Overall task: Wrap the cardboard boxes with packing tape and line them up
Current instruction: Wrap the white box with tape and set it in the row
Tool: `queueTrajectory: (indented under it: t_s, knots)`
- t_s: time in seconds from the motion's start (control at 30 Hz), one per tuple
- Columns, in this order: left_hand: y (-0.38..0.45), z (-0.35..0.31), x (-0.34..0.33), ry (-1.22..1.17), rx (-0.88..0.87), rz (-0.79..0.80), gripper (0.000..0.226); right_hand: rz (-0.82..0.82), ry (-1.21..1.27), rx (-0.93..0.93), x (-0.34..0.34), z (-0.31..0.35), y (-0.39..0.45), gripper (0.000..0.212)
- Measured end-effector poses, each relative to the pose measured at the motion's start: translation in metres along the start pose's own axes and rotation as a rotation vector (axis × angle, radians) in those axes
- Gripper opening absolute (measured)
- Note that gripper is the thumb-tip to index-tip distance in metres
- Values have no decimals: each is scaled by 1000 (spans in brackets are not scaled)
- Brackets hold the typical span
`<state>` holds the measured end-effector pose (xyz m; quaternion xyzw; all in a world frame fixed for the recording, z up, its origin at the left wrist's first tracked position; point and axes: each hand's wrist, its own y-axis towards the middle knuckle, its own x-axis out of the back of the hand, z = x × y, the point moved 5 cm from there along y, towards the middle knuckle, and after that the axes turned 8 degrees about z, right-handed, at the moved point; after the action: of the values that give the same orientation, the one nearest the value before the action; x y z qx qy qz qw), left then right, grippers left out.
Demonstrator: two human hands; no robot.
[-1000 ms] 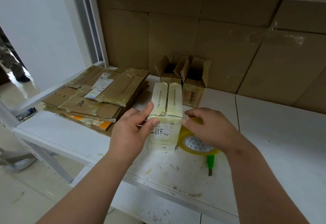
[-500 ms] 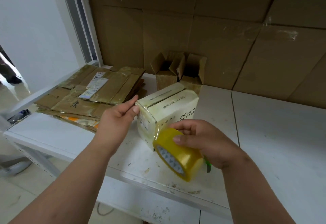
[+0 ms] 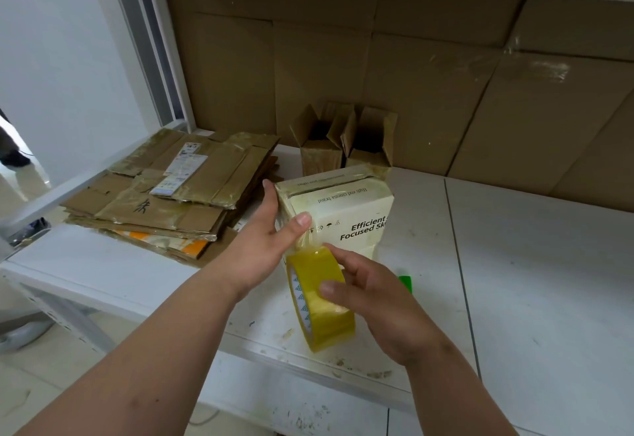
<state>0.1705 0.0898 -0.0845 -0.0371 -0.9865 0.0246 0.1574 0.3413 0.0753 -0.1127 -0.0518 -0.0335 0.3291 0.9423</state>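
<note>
Left hand (image 3: 264, 250) reaches in, fingers round the left side of the cream box (image 3: 338, 209), thumb pressing its front; right hand (image 3: 374, 302) grips the yellow tape roll (image 3: 319, 302), fingers curled over it; box near the worktop's (image 3: 514, 281) front edge reads "Efficient", "Focused".

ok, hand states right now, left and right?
Left hand: grips the white box, thumb pressing tape.
Right hand: holds the tape roll.

Bright even light; soft shadows, warped edges
</note>
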Motion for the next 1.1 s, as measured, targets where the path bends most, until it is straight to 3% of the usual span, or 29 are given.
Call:
queueTrajectory:
  t_s: [0.1, 0.23, 0.37, 0.47, 0.57, 0.63, 0.8, 0.93, 1.0, 1.03, 1.1]
  knots:
    - [2, 1, 4, 51, -25, 8, 96, 73, 22, -26, -2, -10, -6, 75]
    - [4, -2, 7, 204, -63, -5, 97, 83, -5, -1, -9, -11, -14, 52]
    - [5, -6, 9, 283, -71, -16, 96, 53, -39, 31, -16, -12, -22, 37]
    - [4, -4, 13, 297, -53, -113, 96, 28, -57, 73, -20, -9, -27, 35]
    - [-5, -2, 12, 204, -57, -236, 78, -14, -79, 87, -20, -8, -25, 33]
    - [-13, -2, 6, 116, -58, -210, 59, -42, -75, 89, -20, -6, -22, 34]
    - [-31, 17, -8, -236, 34, -142, 71, -98, -101, 66, -20, -5, -17, 30]
    - [-39, 31, -10, -325, 110, -274, 49, -60, -158, 13, -16, -2, -23, 25]
    - [-41, 32, -11, -340, 137, -308, 33, -170, -175, -3, 2, 1, -28, 24]
    - [-42, 33, -11, -342, 145, -310, 28, -253, -247, -13, 17, -1, -31, 28]
    - [-42, 33, -13, -345, 151, -307, 21, -325, -616, -99, 43, -7, -31, 51]
